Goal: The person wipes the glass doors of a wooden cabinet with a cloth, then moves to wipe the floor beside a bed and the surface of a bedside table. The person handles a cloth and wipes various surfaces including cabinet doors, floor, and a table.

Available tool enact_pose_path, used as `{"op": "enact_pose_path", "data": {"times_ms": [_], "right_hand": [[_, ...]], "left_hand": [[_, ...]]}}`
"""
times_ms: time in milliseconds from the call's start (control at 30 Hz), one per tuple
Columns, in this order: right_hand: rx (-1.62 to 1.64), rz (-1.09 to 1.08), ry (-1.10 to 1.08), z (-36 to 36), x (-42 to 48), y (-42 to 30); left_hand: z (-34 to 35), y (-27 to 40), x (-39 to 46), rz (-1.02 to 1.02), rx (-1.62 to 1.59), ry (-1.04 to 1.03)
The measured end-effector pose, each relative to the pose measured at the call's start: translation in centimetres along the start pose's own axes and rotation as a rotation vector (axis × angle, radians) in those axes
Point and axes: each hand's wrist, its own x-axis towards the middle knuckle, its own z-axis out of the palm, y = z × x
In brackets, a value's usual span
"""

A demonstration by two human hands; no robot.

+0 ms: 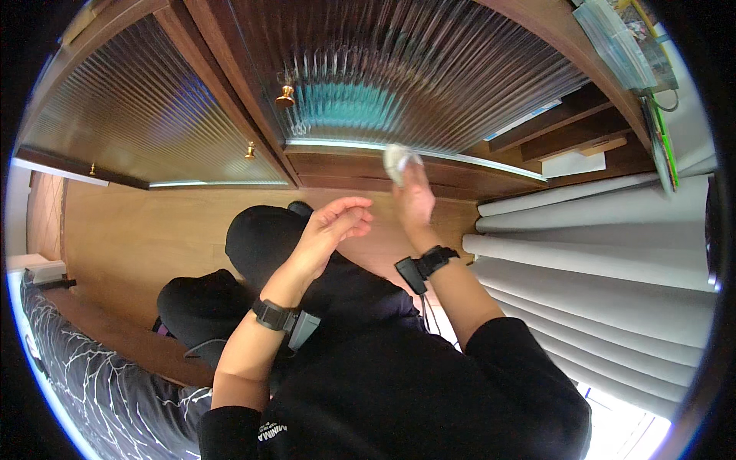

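Observation:
My right hand [417, 198], blurred, grips a crumpled white cloth [396, 163] at the lower edge of a reeded glass door [437, 86]. Light catches the strip along that edge. My left hand [338, 225] hangs in the air above my knee, its fingers loosely bent and nothing in it. To the upper left of both hands, a brass knob [285, 96] sits on the glass door. Behind the ribbed glass, a turquoise shape shows, too distorted to name. A dark wooden drawer front or base panel [339, 167] runs below the door.
Another reeded glass door [138, 109] with a brass knob [250, 150] stands left. Open shelves [581, 123] hold papers or boxes at right. Grey curtains [592, 230] hang beside me. A bed with patterned dark bedding [115, 374] lies lower left, over a wooden floor [138, 230].

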Motion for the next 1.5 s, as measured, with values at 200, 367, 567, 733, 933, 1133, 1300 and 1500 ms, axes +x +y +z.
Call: {"op": "enact_pose_path", "data": {"times_ms": [200, 367, 567, 733, 933, 1133, 1300, 1500], "right_hand": [[0.422, -0.092, -0.188, 2.0, 0.7, -1.6], [0.943, 0.741, -0.441, 1.8, -4.1, 7.1], [0.664, 0.972, -0.316, 4.3, -5.0, 13.9], [0.443, 0.851, -0.31, 10.2, -3.1, 16.8], [-0.264, 0.544, -0.536, 17.5, -4.0, 16.3], [-0.001, 0.539, -0.394, 21.7, -4.8, 4.3], [0.433, 0.476, -0.656, 21.7, -4.8, -3.2], [0.956, 0.854, -0.917, 26.5, -7.0, -6.8]], "left_hand": [[0.6, 0.4, -0.1, 0.022, 0.101, -0.06], [0.6, 0.3, -0.2, -0.015, 0.153, -0.093], [0.0, 0.6, -1.1, -0.052, 0.155, -0.058], [-0.8, 0.5, -1.5, -0.1, 0.157, -0.009], [-2.2, 0.5, -2.4, -0.111, 0.094, 0.027], [-2.8, 0.3, -2.9, -0.071, 0.03, 0.052], [-3.1, 0.1, -2.9, -0.099, -0.018, 0.053], [-4.2, -0.5, -3.8, -0.013, -0.146, 0.087]]}}
